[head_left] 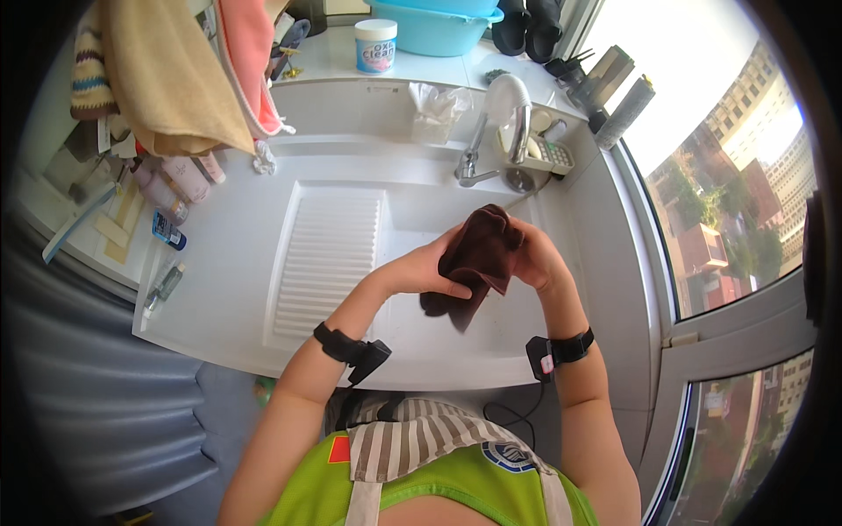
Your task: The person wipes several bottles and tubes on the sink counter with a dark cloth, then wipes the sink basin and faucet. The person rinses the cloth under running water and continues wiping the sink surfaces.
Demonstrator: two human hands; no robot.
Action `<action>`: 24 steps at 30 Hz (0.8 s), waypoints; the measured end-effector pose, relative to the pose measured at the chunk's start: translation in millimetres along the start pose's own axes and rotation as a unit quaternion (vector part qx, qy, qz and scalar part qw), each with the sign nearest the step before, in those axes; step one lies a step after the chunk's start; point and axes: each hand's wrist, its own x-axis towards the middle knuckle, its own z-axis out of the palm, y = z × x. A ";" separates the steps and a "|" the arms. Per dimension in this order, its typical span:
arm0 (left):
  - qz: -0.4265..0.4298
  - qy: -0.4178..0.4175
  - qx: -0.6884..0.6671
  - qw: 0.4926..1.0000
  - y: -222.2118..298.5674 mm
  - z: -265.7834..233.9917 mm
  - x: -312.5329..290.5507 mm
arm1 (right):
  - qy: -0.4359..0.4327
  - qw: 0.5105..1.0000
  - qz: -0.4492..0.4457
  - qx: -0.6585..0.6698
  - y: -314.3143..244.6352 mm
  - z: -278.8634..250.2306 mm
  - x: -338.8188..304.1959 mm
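Note:
A dark brown cloth [478, 263], bunched and folded, is held up over the basin of a white laundry sink [412, 337]. My left hand [430, 266] grips its left side, thumb laid across the front. On the other side my right hand [537, 256] holds the cloth's upper right edge, fingers partly hidden behind it. Loose corners hang down below both hands. Just beyond the cloth stands a chrome faucet [471, 162] with a white curved spout. Left of the basin lies the sink's ribbed washboard [329, 259].
Bottles [184, 180] and a dark blue tube [168, 230] lie along the left edge, below hanging towels [171, 74]. A tissue pack [438, 112], a soap tray [548, 156], a white-lidded tub [375, 46] and blue basins [438, 26] line the back. A window [719, 167] borders the right.

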 end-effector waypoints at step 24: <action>-0.258 -0.007 -0.137 0.956 -3.3 -26.0 47.8 | -0.144 0.971 -0.031 -0.190 -45.5 -71.9 35.9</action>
